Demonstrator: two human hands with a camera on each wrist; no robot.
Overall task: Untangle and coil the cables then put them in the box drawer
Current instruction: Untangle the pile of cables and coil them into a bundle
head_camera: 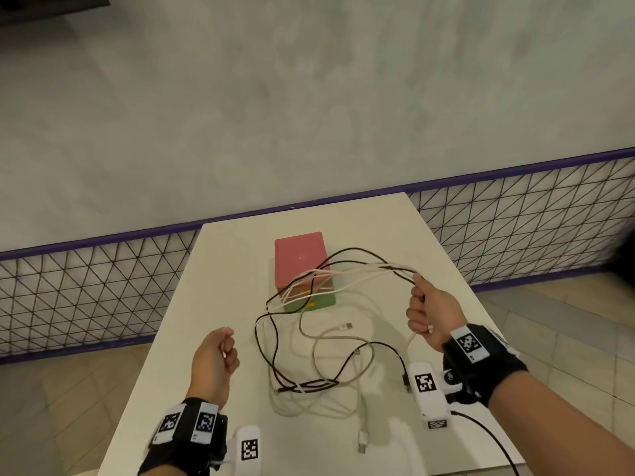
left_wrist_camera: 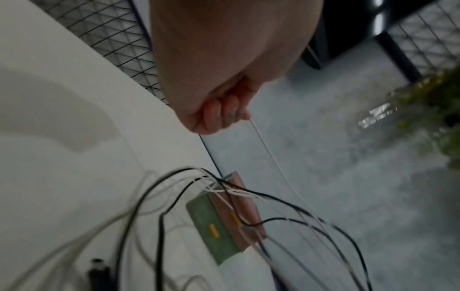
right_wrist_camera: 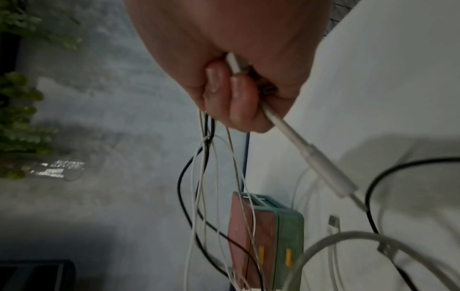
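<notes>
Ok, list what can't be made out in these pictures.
- Head view: how the cables cross in the tangle; strands too thin and overlapped.
- Left wrist view: where the white cable ends inside the left hand; curled fingers hide it.
- Right wrist view: how many strands the right hand grips; fingers and blur hide them.
- All views: whether the box drawers are shut; cables cross its front, blurred.

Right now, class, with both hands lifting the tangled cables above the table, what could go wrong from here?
1. The right hand grips a bundle of black and white cables draped over the box; pulling may drag or tip it.
2. The left hand pinches one thin white cable; tugging it could tighten the knot.
3. Loose connectors on the table may snag.
</notes>
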